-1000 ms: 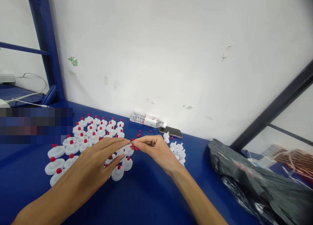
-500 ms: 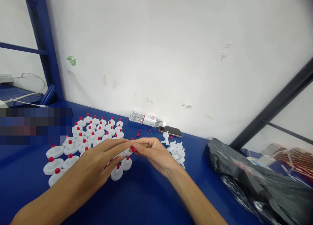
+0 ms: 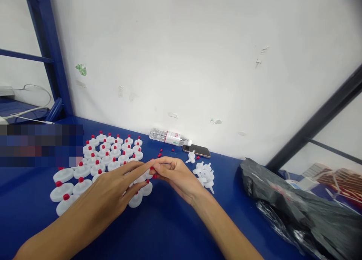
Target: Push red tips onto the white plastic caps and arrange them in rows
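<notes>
My left hand (image 3: 121, 182) reaches over the front of a group of round white plastic pieces with red caps. Its fingers are stretched out with the thumb apart, and the index fingertip meets the fingertips of my right hand (image 3: 175, 175). That right hand is closed, thumb against fingers, on small red caps (image 3: 154, 176) that peep out below its fingertips. Under the hands, some white pieces are partly hidden. One capped white piece (image 3: 146, 189) stands just below the left thumb tip, with another capped piece (image 3: 135, 200) beside it.
Uncapped white pieces (image 3: 205, 174) lie piled to the right. Loose red caps (image 3: 160, 154) lie behind my hands. A water bottle (image 3: 169, 137) and a phone (image 3: 198, 151) are along the wall. At right lies a dark plastic bag (image 3: 294, 203) on the blue table (image 3: 175, 230).
The red caps at my right fingertips have shifted slightly, with the fingers moving a little over them. Both hands stay together in nearly the same place.
</notes>
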Available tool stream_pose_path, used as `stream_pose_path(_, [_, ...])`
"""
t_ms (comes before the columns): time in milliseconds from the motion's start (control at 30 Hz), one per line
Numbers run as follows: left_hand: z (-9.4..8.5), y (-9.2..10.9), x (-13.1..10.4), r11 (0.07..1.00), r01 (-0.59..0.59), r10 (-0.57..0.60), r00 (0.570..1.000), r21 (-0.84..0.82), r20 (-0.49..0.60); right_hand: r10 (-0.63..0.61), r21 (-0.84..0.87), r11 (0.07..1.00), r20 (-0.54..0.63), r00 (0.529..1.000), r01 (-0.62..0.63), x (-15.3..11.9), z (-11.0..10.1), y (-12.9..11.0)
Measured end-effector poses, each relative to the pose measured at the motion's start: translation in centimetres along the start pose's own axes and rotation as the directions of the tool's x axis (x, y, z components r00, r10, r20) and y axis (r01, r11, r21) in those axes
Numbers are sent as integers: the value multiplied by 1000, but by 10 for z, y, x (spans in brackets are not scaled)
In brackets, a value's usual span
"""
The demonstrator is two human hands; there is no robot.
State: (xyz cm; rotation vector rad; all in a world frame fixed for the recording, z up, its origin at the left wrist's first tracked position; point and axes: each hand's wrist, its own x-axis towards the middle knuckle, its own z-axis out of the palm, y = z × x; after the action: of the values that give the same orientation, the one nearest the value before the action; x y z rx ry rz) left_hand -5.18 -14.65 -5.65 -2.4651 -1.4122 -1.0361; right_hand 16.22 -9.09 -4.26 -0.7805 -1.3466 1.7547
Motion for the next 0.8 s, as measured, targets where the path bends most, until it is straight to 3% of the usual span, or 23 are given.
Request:
stream_pose_path(133, [1, -1, -1, 999, -24, 23, 999, 21, 39, 21, -92, 995, -13, 1000, -22, 0, -3, -3])
stream_pose_path(333, [-5, 1, 2, 999, 17, -18, 1000, 50, 6, -64, -336, 941, -96, 993, 28, -3, -9, -21])
stream_pose_path(533, [-6, 7, 3, 996, 66, -63, 997, 52, -50, -98, -397, 916, -102, 990, 50, -2, -13, -24])
stream_pose_path(800, [-5, 8, 0, 999, 37, -35, 990, 12, -138, -112, -400, 907, 65, 991, 129, -3, -2, -20])
